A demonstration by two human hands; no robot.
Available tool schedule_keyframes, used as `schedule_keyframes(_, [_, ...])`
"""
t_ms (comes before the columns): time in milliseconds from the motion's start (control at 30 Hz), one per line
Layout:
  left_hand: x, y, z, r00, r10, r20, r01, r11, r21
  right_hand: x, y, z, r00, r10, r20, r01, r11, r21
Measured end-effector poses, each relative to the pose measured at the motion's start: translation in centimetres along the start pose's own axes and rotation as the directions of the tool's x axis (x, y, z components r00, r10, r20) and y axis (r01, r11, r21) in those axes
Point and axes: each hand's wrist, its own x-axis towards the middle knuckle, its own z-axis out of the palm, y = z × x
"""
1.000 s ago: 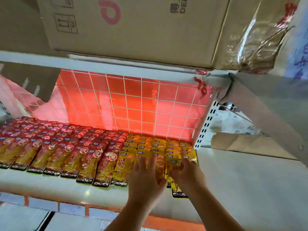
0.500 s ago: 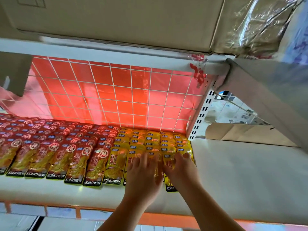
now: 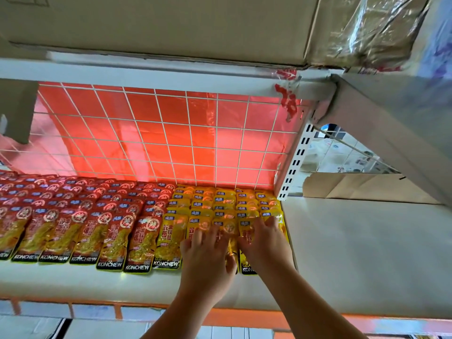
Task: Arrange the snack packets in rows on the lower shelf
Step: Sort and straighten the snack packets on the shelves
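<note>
Red snack packets (image 3: 80,216) lie in overlapping rows across the left and middle of the white lower shelf (image 3: 73,282). Yellow snack packets (image 3: 220,204) fill the rows at its right end, against the wire grid back. My left hand (image 3: 208,258) lies flat on the front yellow packets, fingers spread. My right hand (image 3: 264,241) presses flat on the rightmost front yellow packets, beside the shelf's right upright. The packets under both palms are mostly hidden.
A white wire grid (image 3: 159,138) with red backing closes the shelf's rear. The upper shelf (image 3: 146,72) carries cardboard boxes (image 3: 171,25) overhead. A slotted white upright (image 3: 293,165) and a white side panel (image 3: 367,253) bound the right end.
The view has drawn closer and shifted right along the shelf. Both hands stay flat on the front yellow packets, with the right hand reaching slightly farther back.
</note>
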Motion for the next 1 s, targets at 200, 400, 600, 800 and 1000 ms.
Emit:
schedule_keyframes(200, [0.1,0.1,0.0,1.0,0.003,-0.012,-0.003,1.0,-0.002,0.0,0.1,0.0,1.0,-0.002,0.029,0.002,1.0,-0.024])
schedule_keyframes(400, [0.3,0.0,-0.2,0.999,0.005,-0.033,-0.007,0.999,-0.043,0.0,0.2,-0.3,0.999,-0.027,0.032,0.028,0.999,-0.037])
schedule_keyframes(600, [0.5,-0.3,-0.5,0.999,0.001,-0.054,-0.005,0.998,-0.068,-0.1,0.1,-1.3,0.999,-0.032,0.029,0.033,0.999,-0.034])
schedule_keyframes(800, [3.1,-1.1,-3.5,0.989,-0.008,-0.149,-0.015,0.988,-0.155,1.2,-2.3,-4.6,0.995,-0.084,-0.044,0.086,0.995,0.044])
schedule_keyframes(1000, [6.9,-2.4,-10.1,0.955,0.032,-0.294,-0.098,0.972,-0.212,1.7,-7.5,-11.4,0.965,-0.158,-0.208,0.198,0.962,0.187])
